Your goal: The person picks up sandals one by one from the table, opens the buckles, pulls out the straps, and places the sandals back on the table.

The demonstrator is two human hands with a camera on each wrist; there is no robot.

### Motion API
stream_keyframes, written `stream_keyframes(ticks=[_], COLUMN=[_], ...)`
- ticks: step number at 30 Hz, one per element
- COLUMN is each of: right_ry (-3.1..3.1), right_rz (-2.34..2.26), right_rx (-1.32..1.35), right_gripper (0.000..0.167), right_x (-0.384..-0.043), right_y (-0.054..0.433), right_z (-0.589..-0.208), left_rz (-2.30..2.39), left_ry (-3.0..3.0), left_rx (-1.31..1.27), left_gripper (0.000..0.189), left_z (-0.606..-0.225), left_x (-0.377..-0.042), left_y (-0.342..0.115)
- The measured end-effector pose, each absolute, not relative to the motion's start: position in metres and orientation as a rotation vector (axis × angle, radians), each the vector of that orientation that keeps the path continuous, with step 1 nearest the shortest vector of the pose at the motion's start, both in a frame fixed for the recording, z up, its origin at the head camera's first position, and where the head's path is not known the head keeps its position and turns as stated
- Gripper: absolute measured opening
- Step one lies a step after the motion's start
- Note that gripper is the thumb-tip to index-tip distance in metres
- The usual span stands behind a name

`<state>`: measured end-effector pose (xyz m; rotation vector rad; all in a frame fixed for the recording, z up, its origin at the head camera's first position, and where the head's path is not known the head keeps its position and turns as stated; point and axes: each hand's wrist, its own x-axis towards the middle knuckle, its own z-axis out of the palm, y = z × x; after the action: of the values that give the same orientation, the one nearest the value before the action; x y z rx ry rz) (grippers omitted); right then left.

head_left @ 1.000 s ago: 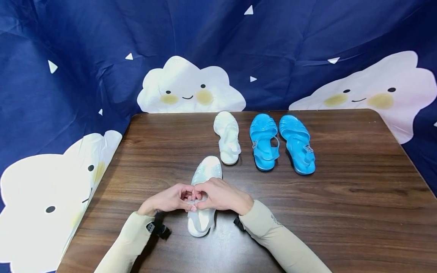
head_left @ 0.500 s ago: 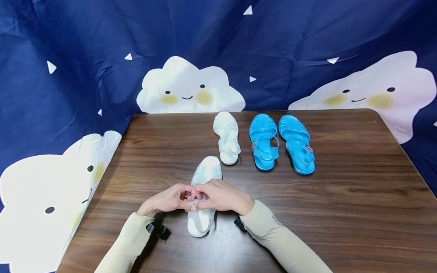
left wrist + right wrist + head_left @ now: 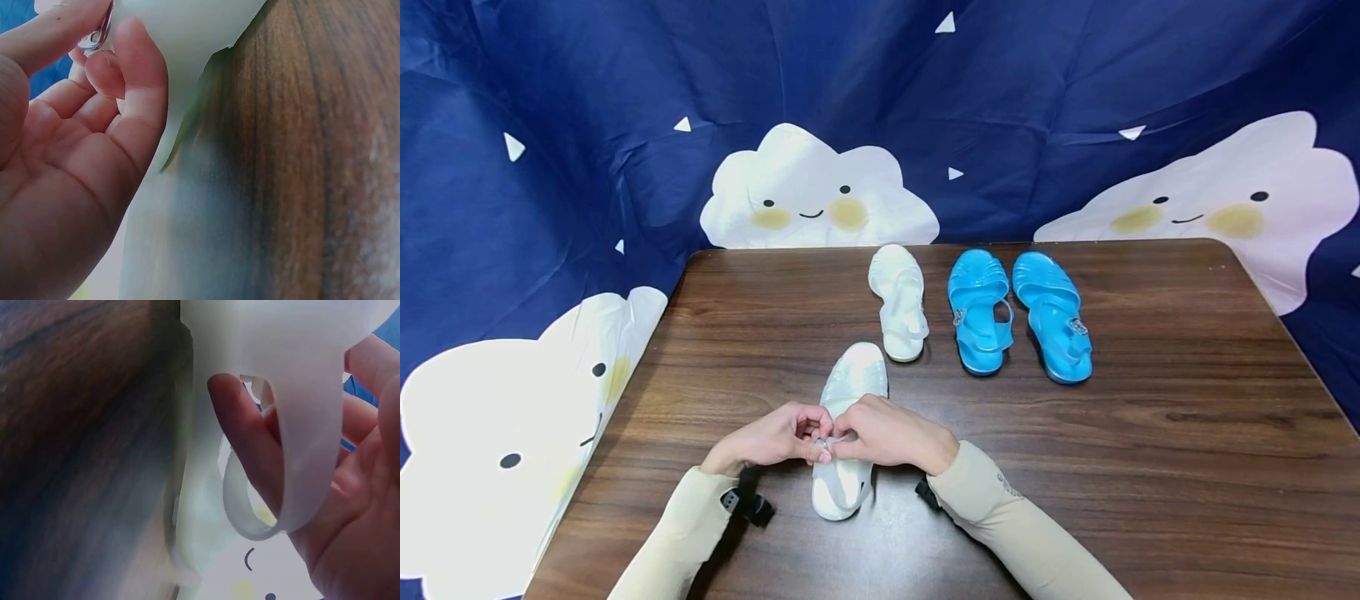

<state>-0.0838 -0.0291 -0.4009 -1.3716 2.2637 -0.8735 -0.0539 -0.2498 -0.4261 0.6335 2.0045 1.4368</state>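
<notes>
A white jelly sandal [image 3: 853,375] lies toe away from me on the table, its ankle strap between my two hands. My left hand [image 3: 782,435] pinches the strap at its metal buckle [image 3: 97,39], thumb nearest me and fingers curled behind. From the other side my right hand [image 3: 895,429] pinches the strap's free end just right of the buckle. Seen from the right wrist, the pale strap [image 3: 309,456] crosses in front of that hand, one finger reaching through the gap behind it. The right thumb and fingertip contact is partly hidden there.
Beyond it lies a second white sandal [image 3: 901,304], with two blue sandals [image 3: 981,312] side by side to its right. The brown wooden table [image 3: 1180,400] ends at a dark blue cloth [image 3: 865,67] with cloud prints.
My right fingertips have drawn slightly right, away from the left ones, and a short length of strap now shows between them. The left hand and sandals stay in place.
</notes>
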Motion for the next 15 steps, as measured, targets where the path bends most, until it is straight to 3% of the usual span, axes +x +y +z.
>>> stream_keyframes(ticks=[8,15], right_ry=[2.213,2.234], right_rz=[-0.895,-0.870], right_rx=[-1.396,-1.404], right_gripper=[0.039,0.040], right_x=[-0.0858,-0.0863], right_y=[-0.0294,-0.0286], right_z=[-0.4022,-0.4030], left_rz=[1.421,1.414], left_ry=[2.012,2.019], left_rx=[0.647,0.638], left_gripper=[0.024,0.024], left_z=[-0.4259,-0.4254], left_x=[-0.0543,-0.0541], left_y=[-0.2497,-0.2501])
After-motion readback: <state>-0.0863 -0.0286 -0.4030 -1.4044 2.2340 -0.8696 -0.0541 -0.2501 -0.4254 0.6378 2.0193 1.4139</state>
